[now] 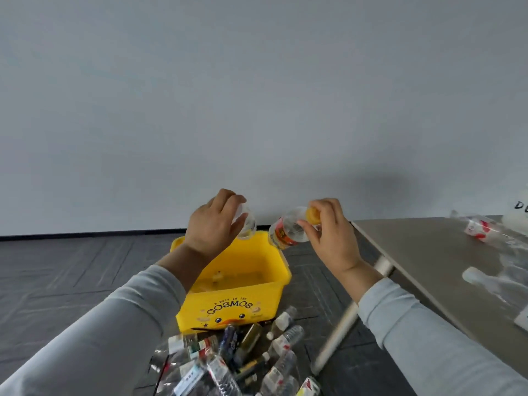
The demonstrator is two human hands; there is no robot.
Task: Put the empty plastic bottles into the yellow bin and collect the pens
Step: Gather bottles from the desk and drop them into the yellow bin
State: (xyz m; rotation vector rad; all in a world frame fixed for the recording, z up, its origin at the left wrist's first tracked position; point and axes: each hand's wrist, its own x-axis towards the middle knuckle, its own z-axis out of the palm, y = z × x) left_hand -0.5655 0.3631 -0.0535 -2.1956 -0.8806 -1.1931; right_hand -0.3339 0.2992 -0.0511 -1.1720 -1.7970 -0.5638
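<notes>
Your left hand [213, 227] is curled round a clear plastic bottle with no label [246, 224] and holds it in the air over the far left part of the yellow plastic bin [228, 308]. Your right hand [331, 235] pinches the yellow cap of a clear plastic bottle with a red and orange label [285, 232]. That bottle is tilted, with its base pointing left and down towards the bin's far right corner. Your hands are apart, each clamped on its own bottle, and the two bottles are near each other but do not touch.

The bin stands open on the dark grey floor [71, 281]. Its near wall carries the word COSMOS and a duck face. Just beside its near wall lies a heap of mixed plastic bottles [228, 361], some clear and some dark. It is too blurred to tell whether any pens lie among them.

To your right is a grey-brown table [423, 252] on a pale slanted leg [343, 318]. A crumpled bottle with a red and white label [480, 231] lies on its far part. A blurred clear bottle [485, 281] lies nearer to you.
</notes>
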